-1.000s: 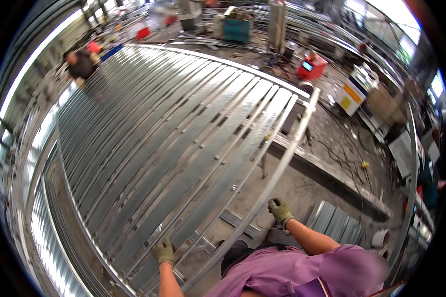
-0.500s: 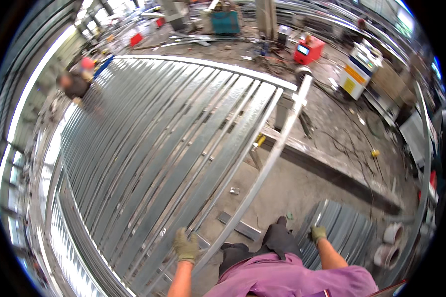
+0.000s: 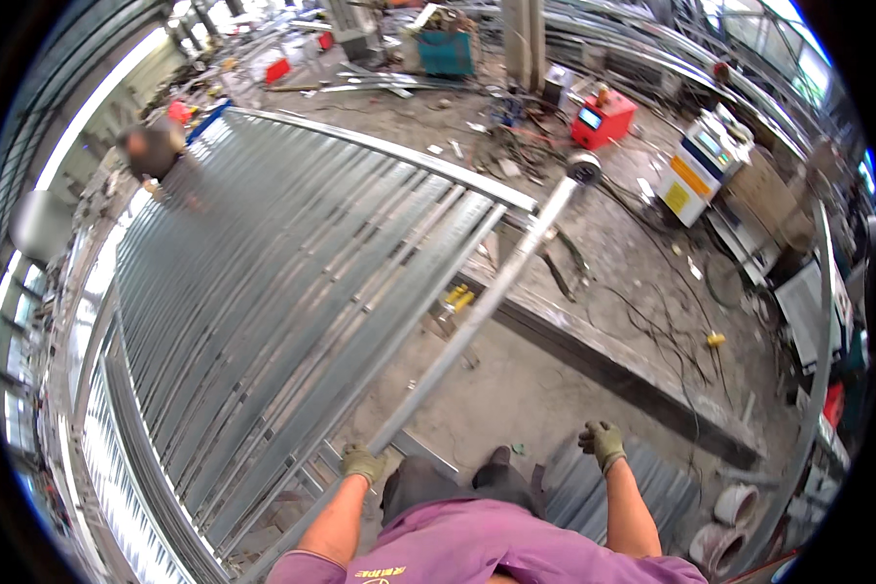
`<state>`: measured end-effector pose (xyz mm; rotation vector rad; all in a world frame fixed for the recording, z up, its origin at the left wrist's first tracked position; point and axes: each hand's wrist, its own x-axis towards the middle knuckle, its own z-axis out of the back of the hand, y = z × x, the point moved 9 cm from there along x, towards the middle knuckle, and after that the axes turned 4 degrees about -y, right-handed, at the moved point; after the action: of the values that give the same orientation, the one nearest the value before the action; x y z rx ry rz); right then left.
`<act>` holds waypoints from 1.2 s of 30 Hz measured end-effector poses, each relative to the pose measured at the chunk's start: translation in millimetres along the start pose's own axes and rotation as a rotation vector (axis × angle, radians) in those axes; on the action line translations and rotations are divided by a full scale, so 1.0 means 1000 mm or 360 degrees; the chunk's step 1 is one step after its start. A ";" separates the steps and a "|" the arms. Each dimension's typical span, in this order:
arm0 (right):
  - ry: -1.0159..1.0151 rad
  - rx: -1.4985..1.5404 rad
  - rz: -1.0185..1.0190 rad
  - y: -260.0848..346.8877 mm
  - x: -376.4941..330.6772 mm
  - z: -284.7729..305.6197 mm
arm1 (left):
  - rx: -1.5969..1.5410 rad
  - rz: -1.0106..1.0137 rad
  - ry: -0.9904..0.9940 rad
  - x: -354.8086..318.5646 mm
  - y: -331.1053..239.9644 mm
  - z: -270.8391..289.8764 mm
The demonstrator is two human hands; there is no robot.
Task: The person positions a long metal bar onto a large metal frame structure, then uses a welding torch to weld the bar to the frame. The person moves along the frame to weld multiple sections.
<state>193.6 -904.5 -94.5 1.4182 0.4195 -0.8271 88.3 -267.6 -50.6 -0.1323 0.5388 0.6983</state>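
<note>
My left hand, in an olive work glove, is closed over the near end of a long pale metal tube. Left of that tube spreads a large frame of parallel galvanized metal slats. My right hand, gloved the same way, is raised in front of me with its fingers apart and nothing in them. Below and beside it, a stack of grey metal strips lies on the floor, partly covered by my right arm.
A steel beam crosses the floor on the right. Beyond it are cables, a red machine and a white cabinet-like machine. Round pipe pieces lie at lower right. Another person is at the frame's far left.
My right hand has come off the stack of metal strips and risen, its fingers loosening. My left hand has shifted onto the tube. The whole view has turned somewhat.
</note>
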 end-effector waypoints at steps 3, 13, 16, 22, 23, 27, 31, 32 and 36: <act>-0.0267 0.0157 -0.0132 -0.042 -0.024 0.071 | 0.0003 -0.0001 -0.0022 0.007 0.009 -0.007; -0.0686 0.0271 -0.1089 -0.300 -0.162 0.172 | 0.0153 0.0158 0.0280 -0.034 -0.029 0.042; -0.0505 0.0350 -0.1245 -0.312 -0.162 0.149 | 0.0230 0.0244 0.0318 -0.040 -0.041 0.053; -0.0526 0.0339 -0.1070 -0.232 -0.064 0.154 | 0.0265 0.0388 0.0348 -0.018 -0.023 0.029; -0.0549 0.0312 -0.1014 -0.210 -0.043 0.159 | 0.0183 0.0397 0.0358 -0.026 -0.038 0.041; -0.0458 0.0189 -0.0885 -0.085 0.048 0.176 | 0.0498 0.0663 0.0610 0.006 0.010 -0.012; -0.0456 -0.0015 -0.0473 0.079 0.141 0.199 | 0.0696 0.0633 0.0976 0.066 -0.006 -0.061; -0.0431 0.0109 -0.0410 0.114 0.160 0.204 | 0.0684 0.0618 0.1093 0.072 -0.020 -0.063; -0.0516 0.0110 -0.0177 0.246 0.204 0.220 | 0.0641 0.0683 0.0880 0.075 -0.077 -0.028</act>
<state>458.2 -1182.0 -35.1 1.3027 0.2237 -1.1504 173.5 -291.5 -117.1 0.1816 1.2509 0.9584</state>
